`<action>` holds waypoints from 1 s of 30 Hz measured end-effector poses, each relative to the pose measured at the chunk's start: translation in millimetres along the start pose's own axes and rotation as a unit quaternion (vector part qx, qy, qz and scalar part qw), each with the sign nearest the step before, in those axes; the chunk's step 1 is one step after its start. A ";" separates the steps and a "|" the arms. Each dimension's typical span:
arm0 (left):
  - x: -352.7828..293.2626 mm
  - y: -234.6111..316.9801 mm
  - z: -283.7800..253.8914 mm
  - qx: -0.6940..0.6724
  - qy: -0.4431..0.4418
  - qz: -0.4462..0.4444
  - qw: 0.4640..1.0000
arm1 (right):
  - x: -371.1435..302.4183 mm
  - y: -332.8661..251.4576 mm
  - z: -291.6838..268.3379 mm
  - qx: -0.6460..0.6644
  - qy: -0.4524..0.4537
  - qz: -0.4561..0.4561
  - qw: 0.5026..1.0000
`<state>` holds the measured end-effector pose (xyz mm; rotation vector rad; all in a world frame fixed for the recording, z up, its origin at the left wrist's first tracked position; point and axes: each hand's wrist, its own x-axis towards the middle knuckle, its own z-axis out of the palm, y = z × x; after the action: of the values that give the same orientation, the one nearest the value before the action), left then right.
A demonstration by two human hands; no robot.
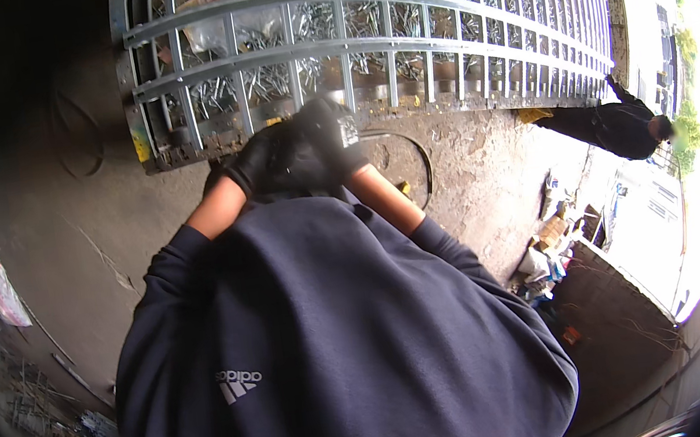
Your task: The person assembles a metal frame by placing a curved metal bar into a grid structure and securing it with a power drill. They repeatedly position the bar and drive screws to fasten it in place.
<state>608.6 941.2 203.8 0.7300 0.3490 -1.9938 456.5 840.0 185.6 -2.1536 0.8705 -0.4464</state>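
Both hands wear black gloves and are close together at the near edge of a metal frame (276,56). My left hand (261,157) lies against the right one, with its fingers mostly hidden. My right hand (323,138) is curled and blurred by motion. A small shiny silvery piece (348,129) shows at the right hand's outer side; its kind is unclear, and so is what lies between the palms. The frame has two long rails crossed by many upright bars. It rests on a worktable (266,116) strewn with loose metal fasteners (365,66).
A clear plastic bag (241,29) lies under the bars. A dark cable (429,164) curves over the concrete floor beside my right forearm. Another person in dark clothes (621,125) stands at the table's far right end. Boxes and bags (545,259) are heaped by a low wall (614,307).
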 end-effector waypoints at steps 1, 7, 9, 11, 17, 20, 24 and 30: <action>-3.0 -3.7 -5.0 0.041 -0.030 0.037 0.998 | 2.5 -9.5 -3.4 0.048 0.004 -0.012 0.999; 27.8 -14.4 -30.7 -0.134 0.088 0.032 0.986 | 45.9 -21.6 10.8 0.350 0.026 0.186 0.918; 33.6 -22.8 -45.9 0.024 0.142 0.028 0.989 | 55.8 1.6 12.5 0.459 0.023 0.275 0.845; 43.2 -16.7 -65.2 0.104 0.127 0.008 0.986 | 74.1 33.1 9.9 0.437 -0.011 0.345 0.831; 95.9 -30.9 -90.6 0.143 0.165 0.044 0.975 | 109.2 111.4 -4.3 0.216 -0.170 0.082 0.958; 112.3 -44.4 -85.3 0.197 0.202 0.115 0.952 | 122.2 164.4 5.2 0.011 -0.213 0.009 0.977; 125.7 -47.1 -69.8 0.188 0.240 0.105 0.947 | 119.0 223.8 28.6 -0.075 -0.307 0.150 0.937; 134.2 -46.8 -61.0 0.139 0.244 0.145 0.949 | 129.8 246.4 33.3 -0.244 -0.347 -0.146 0.894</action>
<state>540.0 903.9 70.2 1.3814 0.2298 -1.5803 457.8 647.0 -17.8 -2.6373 0.2559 0.4526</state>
